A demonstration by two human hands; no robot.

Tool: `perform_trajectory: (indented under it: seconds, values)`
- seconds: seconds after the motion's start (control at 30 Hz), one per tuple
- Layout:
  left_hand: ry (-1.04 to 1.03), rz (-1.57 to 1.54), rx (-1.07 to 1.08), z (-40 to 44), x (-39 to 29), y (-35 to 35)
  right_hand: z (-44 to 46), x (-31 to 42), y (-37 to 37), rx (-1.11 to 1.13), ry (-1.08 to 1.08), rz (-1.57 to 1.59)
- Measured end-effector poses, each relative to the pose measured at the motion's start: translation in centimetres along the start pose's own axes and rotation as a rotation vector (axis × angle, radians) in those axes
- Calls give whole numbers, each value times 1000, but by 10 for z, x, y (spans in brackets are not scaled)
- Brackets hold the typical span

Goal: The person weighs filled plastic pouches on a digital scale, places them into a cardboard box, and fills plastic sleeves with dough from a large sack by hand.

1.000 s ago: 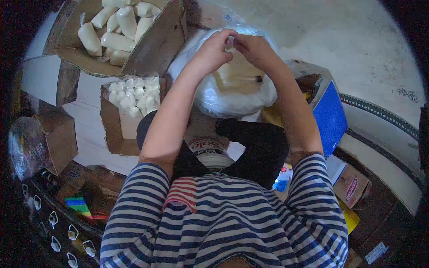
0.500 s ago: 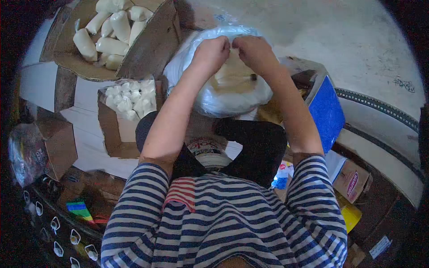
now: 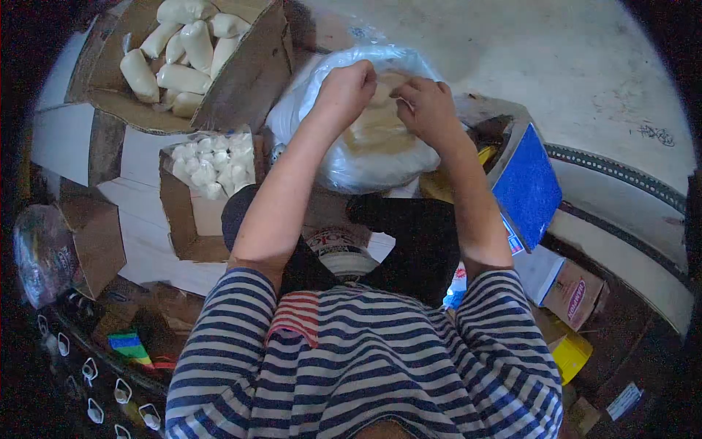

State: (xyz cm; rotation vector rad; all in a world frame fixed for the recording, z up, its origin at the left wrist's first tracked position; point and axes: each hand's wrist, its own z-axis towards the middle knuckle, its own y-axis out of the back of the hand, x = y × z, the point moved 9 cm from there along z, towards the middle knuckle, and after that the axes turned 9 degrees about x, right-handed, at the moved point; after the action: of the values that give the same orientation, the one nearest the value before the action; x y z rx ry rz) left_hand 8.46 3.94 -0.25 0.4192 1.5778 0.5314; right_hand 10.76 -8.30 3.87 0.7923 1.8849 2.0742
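In front of me stands a wide round container lined with a clear plastic bag [image 3: 344, 170], with a pale tan, powder-like mass [image 3: 380, 132] inside. Over its left part, my left hand [image 3: 349, 86] is closed with the fingers pinched together; what they hold, if anything, is hidden. My right hand [image 3: 430, 108] hovers over the right part of the same mass, thumb and fingers apart, and nothing shows in it. A gap separates the two hands.
At upper left a large cardboard box [image 3: 245, 80] holds several filled cream-coloured bags [image 3: 197, 44]. Below it, a smaller carton [image 3: 179, 212] holds many small white bundles [image 3: 212, 162]. A blue panel [image 3: 532, 189] stands at right, beside a Champion carton [image 3: 576, 293].
My right hand has moved slightly right and down, away from my left hand, and its fingers have parted. The left hand has stayed nearly in place. A dark spot on the tan mass is no longer visible.
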Motion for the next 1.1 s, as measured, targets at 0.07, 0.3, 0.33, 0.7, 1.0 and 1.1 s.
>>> perform_trajectory:
  seconds: [0.07, 0.3, 0.33, 0.7, 1.0, 1.1]
  values:
    - [1, -12, -28, 1, 1, 2, -2, 6, 7, -46, 47, -61]
    - [28, 43, -21, 4, 2, 8, 2, -1, -4, 30, -75, 161]
    - [52, 43, 19, 1, 6, -1, -2, -2, -22, 70, -39, 137]
    - [-168, 101, 105, -11, -46, -21, -41, 5, 0, 120, -7, 19]
    - [-317, 20, 99, -67, -118, 28, -115, -26, 159, -136, -349, 202]
    - [-150, 325, 171, -114, -63, 30, -157, -55, 206, -277, -380, 153]
